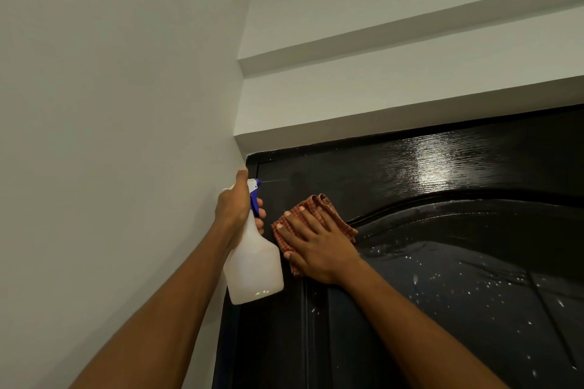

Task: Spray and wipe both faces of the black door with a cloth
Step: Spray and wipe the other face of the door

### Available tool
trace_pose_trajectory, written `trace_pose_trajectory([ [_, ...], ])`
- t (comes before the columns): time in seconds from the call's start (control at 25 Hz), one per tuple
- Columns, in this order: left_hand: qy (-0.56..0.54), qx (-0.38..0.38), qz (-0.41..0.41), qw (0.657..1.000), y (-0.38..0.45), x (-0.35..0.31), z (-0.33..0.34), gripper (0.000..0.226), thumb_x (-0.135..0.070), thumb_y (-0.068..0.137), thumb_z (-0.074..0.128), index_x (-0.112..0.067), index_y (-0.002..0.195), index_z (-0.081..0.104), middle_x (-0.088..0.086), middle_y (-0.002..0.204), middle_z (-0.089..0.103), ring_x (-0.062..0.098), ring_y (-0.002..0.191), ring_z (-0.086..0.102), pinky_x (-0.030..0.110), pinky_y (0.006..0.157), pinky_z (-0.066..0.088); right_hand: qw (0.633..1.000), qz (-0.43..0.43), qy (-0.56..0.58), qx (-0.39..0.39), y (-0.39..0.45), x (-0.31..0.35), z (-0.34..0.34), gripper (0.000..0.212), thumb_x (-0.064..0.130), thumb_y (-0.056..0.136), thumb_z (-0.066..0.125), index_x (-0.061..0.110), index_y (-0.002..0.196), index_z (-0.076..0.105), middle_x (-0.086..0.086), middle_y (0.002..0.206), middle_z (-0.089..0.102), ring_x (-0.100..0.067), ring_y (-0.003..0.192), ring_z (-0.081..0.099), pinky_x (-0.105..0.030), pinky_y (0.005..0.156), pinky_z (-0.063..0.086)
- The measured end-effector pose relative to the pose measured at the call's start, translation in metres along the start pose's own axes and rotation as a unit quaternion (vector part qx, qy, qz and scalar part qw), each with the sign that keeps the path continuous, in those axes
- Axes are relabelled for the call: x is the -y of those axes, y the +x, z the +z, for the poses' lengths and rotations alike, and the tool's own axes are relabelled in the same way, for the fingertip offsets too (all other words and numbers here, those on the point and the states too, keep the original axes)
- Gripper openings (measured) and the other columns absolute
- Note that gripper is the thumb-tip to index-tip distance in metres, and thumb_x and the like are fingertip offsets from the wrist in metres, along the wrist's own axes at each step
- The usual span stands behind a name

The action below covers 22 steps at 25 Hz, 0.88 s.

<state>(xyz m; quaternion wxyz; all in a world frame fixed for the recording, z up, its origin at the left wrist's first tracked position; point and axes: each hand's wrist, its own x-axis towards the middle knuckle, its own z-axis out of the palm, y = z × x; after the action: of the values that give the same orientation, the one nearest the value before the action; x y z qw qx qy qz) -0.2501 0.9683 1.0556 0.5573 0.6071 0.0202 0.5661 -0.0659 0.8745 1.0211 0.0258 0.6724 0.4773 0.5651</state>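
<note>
The glossy black door (442, 262) fills the lower right, its arched panel speckled with spray droplets. My left hand (235, 205) grips the neck of a white spray bottle (256, 265) with a blue trigger, fingers curled round the trigger, nozzle pointed at the door's top left corner. A thin jet leaves the nozzle. My right hand (316, 243) lies flat with fingers spread, pressing a red checked cloth (328, 215) against the door just left of the arch moulding.
A white wall (110, 136) runs along the left, meeting the door frame's left edge. Above the door, stepped white ledges (395, 123) jut out under the ceiling.
</note>
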Motion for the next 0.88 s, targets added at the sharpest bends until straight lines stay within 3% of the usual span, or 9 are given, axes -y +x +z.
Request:
trace_pose_trajectory([
  [0.16,0.058,-0.023,0.023,0.998,0.003,-0.002,-0.008,0.058,-0.064,0.098,0.037,-0.011,0.113,0.057,0.016,0.091,0.067,0.026,0.065,0.066,0.025,0.042,0.051,1.000,0.021,-0.005,-0.003,0.029,0.002,-0.005,0.065,0.063,0.105,0.011,0.037,0.159,-0.013,0.005,0.166,-0.024,-0.022,0.152,-0.023,-0.048,0.119,-0.019],
  [0.28,0.089,-0.011,0.020,0.996,0.003,0.004,-0.017,0.064,-0.066,0.097,0.036,-0.009,0.116,0.058,0.022,0.099,0.071,0.023,0.056,0.064,0.025,0.040,0.051,0.998,0.067,-0.009,-0.020,0.061,-0.023,-0.028,0.069,0.066,0.103,0.013,0.036,0.159,-0.013,0.001,0.168,-0.021,-0.026,0.155,-0.017,-0.048,0.116,-0.019],
  [0.48,0.084,0.007,0.003,0.996,0.008,0.005,-0.026,0.067,-0.064,0.098,0.034,-0.004,0.115,0.059,0.021,0.092,0.068,0.018,0.040,0.060,0.022,0.037,0.048,0.942,0.319,0.023,-0.100,0.068,-0.090,-0.053,0.068,0.061,0.104,0.009,0.030,0.162,-0.010,-0.006,0.170,-0.014,-0.032,0.156,-0.014,-0.055,0.122,-0.015],
  [0.56,0.080,0.019,-0.013,0.997,0.010,0.008,-0.026,0.073,-0.066,0.097,0.034,-0.001,0.117,0.060,0.021,0.092,0.068,0.017,0.038,0.060,0.023,0.039,0.050,0.922,0.363,0.017,-0.133,0.073,-0.084,-0.047,0.069,0.058,0.105,0.010,0.023,0.163,-0.006,-0.011,0.170,-0.009,-0.037,0.156,-0.011,-0.059,0.121,-0.014],
  [0.64,0.085,0.023,-0.016,0.996,0.011,0.010,-0.029,0.076,-0.067,0.097,0.034,0.000,0.120,0.061,0.020,0.093,0.069,0.018,0.041,0.062,0.023,0.040,0.051,0.927,0.342,0.018,-0.150,0.093,-0.064,-0.045,0.070,0.056,0.106,0.010,0.019,0.163,-0.004,-0.014,0.170,-0.007,-0.039,0.155,-0.010,-0.062,0.120,-0.014],
  [0.76,0.081,0.031,-0.015,0.996,0.010,0.017,-0.035,0.072,-0.066,0.097,0.036,-0.002,0.120,0.060,0.021,0.095,0.071,0.020,0.047,0.065,0.024,0.040,0.051,0.963,0.247,0.023,-0.106,0.132,-0.025,-0.041,0.067,0.055,0.106,0.009,0.022,0.163,-0.008,-0.010,0.170,-0.014,-0.036,0.155,-0.016,-0.060,0.122,-0.012],
  [0.88,0.098,0.031,-0.009,0.995,0.014,0.022,-0.032,0.074,-0.067,0.097,0.034,-0.001,0.118,0.063,0.024,0.100,0.072,0.017,0.042,0.063,0.024,0.040,0.049,0.985,0.155,0.006,-0.073,0.166,0.007,-0.035,0.064,0.052,0.108,0.009,0.025,0.162,-0.009,-0.005,0.169,-0.018,-0.031,0.154,-0.022,-0.056,0.123,-0.014],
])
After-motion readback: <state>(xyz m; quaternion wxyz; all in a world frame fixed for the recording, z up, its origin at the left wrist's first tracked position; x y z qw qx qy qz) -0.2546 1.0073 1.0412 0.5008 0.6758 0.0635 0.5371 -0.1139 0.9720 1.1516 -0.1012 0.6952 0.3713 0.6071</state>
